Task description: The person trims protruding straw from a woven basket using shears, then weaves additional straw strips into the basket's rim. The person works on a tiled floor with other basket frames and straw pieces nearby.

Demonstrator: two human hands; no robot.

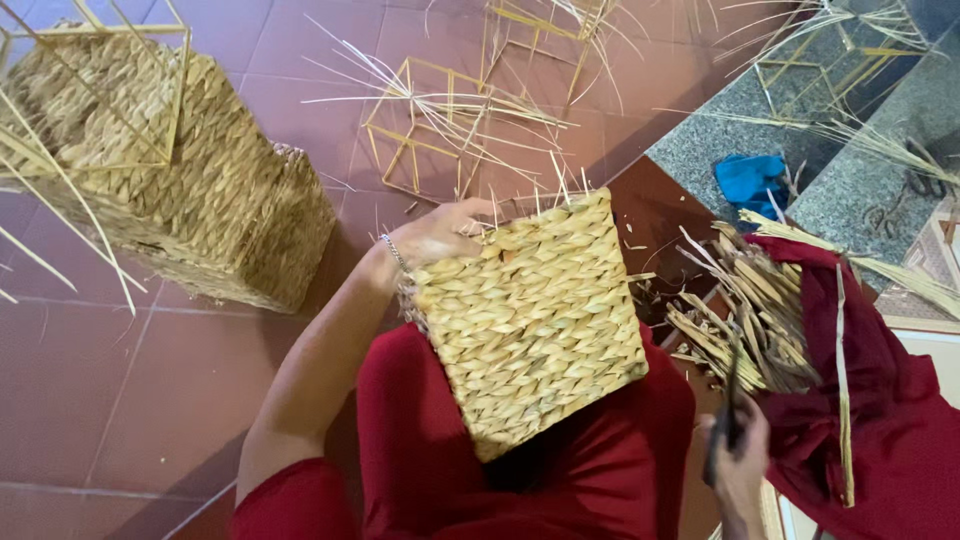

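A square woven straw basket (535,315) rests tilted on my lap, over red trousers, with loose strand ends sticking up along its far edge. My left hand (440,232) grips that far left corner; a thin bracelet circles the wrist. My right hand (738,452) is low at the right, closed around a dark, thin tool (728,408) that points up toward a pile of cut straw pieces (745,310). The tool's tip is hard to make out.
Two finished woven baskets (180,170) stand at the left on the red tiled floor. Bare yellow wire frames (440,130) with loose straw lie ahead. A red cloth (880,400) holds the straw scraps at the right. A blue cloth (750,180) lies on a granite step.
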